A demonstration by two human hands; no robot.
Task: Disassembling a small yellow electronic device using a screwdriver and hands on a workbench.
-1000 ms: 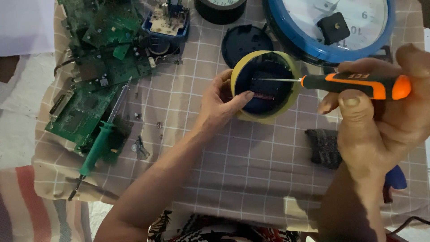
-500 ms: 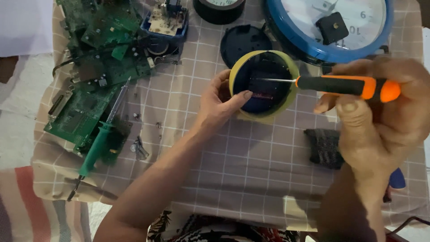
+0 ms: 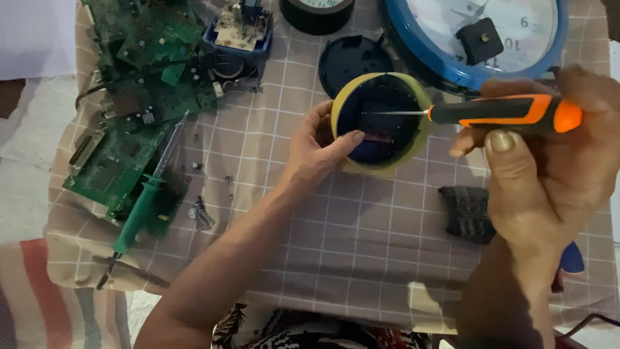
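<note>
My left hand point(image 3: 316, 150) grips the left rim of a small round yellow clock case point(image 3: 413, 132) with a dark inside, thumb resting on its lower edge. My right hand point(image 3: 549, 155) holds an orange and black screwdriver point(image 3: 497, 112) almost level. Its thin metal tip reaches into the dark middle of the case. The case rests on a checked beige cloth point(image 3: 361, 245).
Green circuit boards point(image 3: 129, 148) and a green soldering iron point(image 3: 145, 200) lie at the left with loose screws nearby. A large blue wall clock point(image 3: 478, 39), a black round lid point(image 3: 352, 58), a dark roll and a blue tray sit at the back. A dark grey pad point(image 3: 465, 213) lies by my right wrist.
The screwdriver and my right hand have shifted a little to the left and up. My left hand and the yellow case have stayed put.
</note>
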